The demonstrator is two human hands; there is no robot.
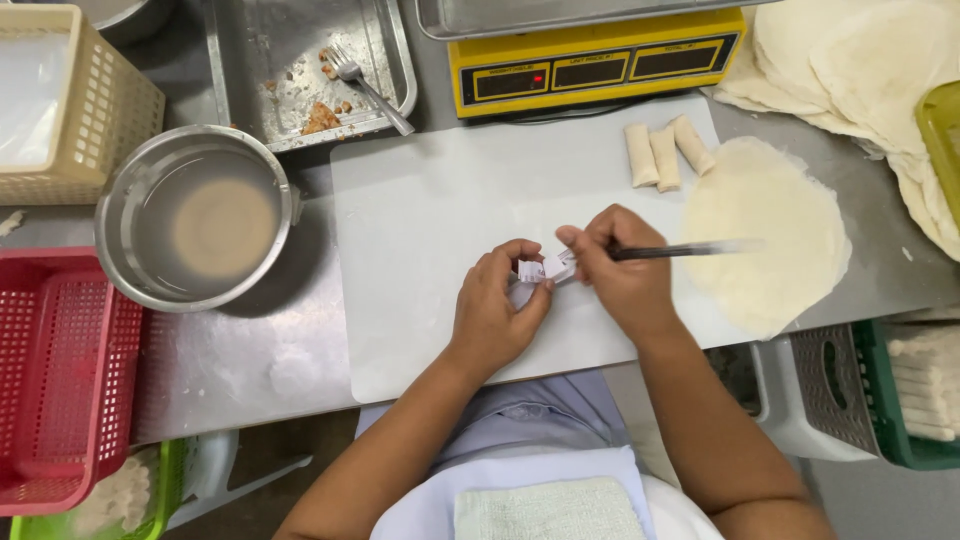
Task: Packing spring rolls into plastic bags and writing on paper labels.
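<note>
My left hand (pixel 495 310) and my right hand (pixel 620 265) meet over the white cutting board (pixel 420 220). Between their fingertips they pinch a small white slip of paper (pixel 545 270). The right hand also grips a dark pen (pixel 680 250) that points off to the right, its tip lying over a round flat dough wrapper (pixel 765 235). Three rolled spring rolls (pixel 665 152) lie side by side at the board's far right corner.
A yellow scale (pixel 595 65) stands behind the board. A metal pot of cloudy liquid (pixel 200 215) and a steel tray with a fork (pixel 300 60) sit at the left. Red (pixel 60 370) and beige (pixel 75 100) baskets flank them. Stacked wrappers (pixel 860 60) lie far right; a green basket of rolls (pixel 915 390) is lower right.
</note>
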